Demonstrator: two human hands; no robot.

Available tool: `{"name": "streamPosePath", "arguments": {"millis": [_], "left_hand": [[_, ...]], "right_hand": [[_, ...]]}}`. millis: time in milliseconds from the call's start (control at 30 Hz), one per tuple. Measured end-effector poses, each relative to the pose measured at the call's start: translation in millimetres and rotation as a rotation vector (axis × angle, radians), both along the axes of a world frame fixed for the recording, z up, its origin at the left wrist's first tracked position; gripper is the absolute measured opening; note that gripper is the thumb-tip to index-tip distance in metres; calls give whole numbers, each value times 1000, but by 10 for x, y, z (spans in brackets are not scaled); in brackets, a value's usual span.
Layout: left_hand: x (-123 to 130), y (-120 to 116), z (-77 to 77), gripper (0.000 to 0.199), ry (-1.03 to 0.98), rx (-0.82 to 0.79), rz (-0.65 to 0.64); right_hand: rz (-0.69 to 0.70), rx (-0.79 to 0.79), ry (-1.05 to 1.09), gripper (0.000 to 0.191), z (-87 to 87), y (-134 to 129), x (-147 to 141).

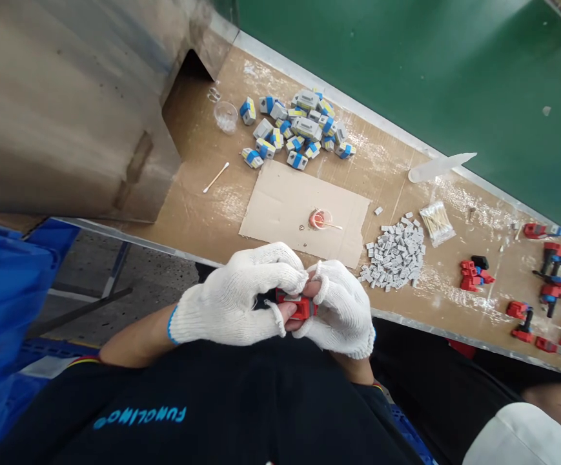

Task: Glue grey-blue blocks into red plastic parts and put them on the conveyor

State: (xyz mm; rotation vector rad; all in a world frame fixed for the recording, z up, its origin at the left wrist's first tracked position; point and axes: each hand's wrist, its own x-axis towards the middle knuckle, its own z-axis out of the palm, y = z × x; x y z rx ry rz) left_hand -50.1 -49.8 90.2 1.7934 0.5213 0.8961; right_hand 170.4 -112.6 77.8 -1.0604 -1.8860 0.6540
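Grip: both hands (246, 297) (341, 307) on red pc (303, 309); shirt (261, 400) "FUN…"

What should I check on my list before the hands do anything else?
1. Red piece is held: ok, the left hand and right hand both have fingers on it.
2. Gloves are on: ok, but some fingertips poke out bare.
3. Little cup is on the cardboard: ok, with a cotton swab in it.
4. Small gray bits are all in one pile: not ok, one lies apart near the cardboard.
5. Red piece is put together right: cannot tell, fingers cover part of it.
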Motion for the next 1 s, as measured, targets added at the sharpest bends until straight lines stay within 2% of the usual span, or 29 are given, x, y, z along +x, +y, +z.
{"name": "streamPosePath", "arguments": {"millis": [433,800,1000], "left_hand": [[-2,-2,3,17,1,17,25],[-2,-47,-7,21,-49,4,-29],[19,-96,-40,18,-76,-51,41]], "right_hand": [[-34,30,74,43,-61,-55,-23],[-36,8,48,35,12,-115,-31],[-58,63,102,41,-31,-77,-73]]}}
